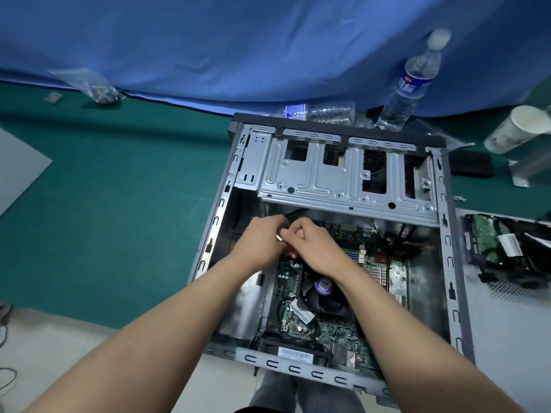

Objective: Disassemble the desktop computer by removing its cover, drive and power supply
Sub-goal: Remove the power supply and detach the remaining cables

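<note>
Grey steel desktop computer case (325, 186) open, cover off; left hand (259, 239) and right hand (313, 248) fingers pinching small black connector (290, 217). Next, probably: pull free gently.

Bare forearms (167, 323) (grey trousers (277, 394) below)

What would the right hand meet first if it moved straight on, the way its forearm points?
The right hand points up-left and already touches the left hand, both closed on a small black part. Beyond, probably the grey metal drive cage; depth is unclear.

mat (119, 204) teal | backdrop cloth (238, 40) blue | computer case (343, 180) silver-grey | motherboard (328, 326) green
</note>
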Tool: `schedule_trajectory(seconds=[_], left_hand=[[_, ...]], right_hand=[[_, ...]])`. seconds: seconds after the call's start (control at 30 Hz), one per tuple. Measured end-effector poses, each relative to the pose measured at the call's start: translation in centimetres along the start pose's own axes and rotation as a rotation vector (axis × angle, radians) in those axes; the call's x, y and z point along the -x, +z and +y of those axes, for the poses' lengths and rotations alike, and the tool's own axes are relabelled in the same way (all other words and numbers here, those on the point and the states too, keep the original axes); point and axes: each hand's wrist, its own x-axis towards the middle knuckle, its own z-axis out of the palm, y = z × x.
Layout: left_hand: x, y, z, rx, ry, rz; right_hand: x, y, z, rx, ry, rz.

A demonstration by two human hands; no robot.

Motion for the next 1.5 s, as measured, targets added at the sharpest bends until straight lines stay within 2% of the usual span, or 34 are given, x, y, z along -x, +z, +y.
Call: schedule_trajectory(seconds=[0.1, 0.2, 0.33, 0.43, 0.5, 0.57, 0.67, 0.77, 0.97, 1.13, 1.5], left_hand=[[-0.2, 0.1, -0.3, -0.057, 0.066, 0.025], [-0.4, -0.5, -0.8, -0.261, 0.151, -0.033], [-1.3, -1.3, -0.7, -0.758, 0.372, -0.22], [-1.9, -1.4, -0.4, -0.912, 0.49, -0.331], [-2.2, -1.3, -0.2, -1.0, 0.573, -0.361], [-2.4, -1.3, -0.2, -1.076, 0.618, -0.375], [-2.9, -1.3, -0.2, -1.119, 0.583, -0.369], [-3.4, -1.3, -0.2, -1.094, 0.503, -0.356], [-4.1, -0.6, 0.2, -0.935, 0.366, -0.385], [-4.0, -0.2, 0.2, -0.81, 0.208, -0.342], [-4.8, 0.0, 1.3, -0.718, -0.092, -0.428]], right_hand=[[0.7, -0.8, -0.3, 0.051, -0.029, 0.006], [2.7, -2.5, -0.5, 0.141, -0.115, 0.064], [6.1, -5.5, -0.2, 0.358, -0.309, 0.385], [7.1, -7.2, 0.8, 0.596, -0.401, 0.625], [7.2, -7.9, 1.8, 0.69, -0.345, 0.634], [7.0, -8.3, 2.7, 0.765, -0.283, 0.547], [6.5, -8.3, 3.4, 0.842, -0.221, 0.41], [6.0, -8.2, 3.8, 0.936, -0.195, 0.349], [5.7, -8.3, 3.8, 0.989, -0.171, 0.331], [5.7, -8.3, 3.6, 0.987, -0.162, 0.326], [5.5, -8.1, 3.6, 0.958, -0.151, 0.352]])
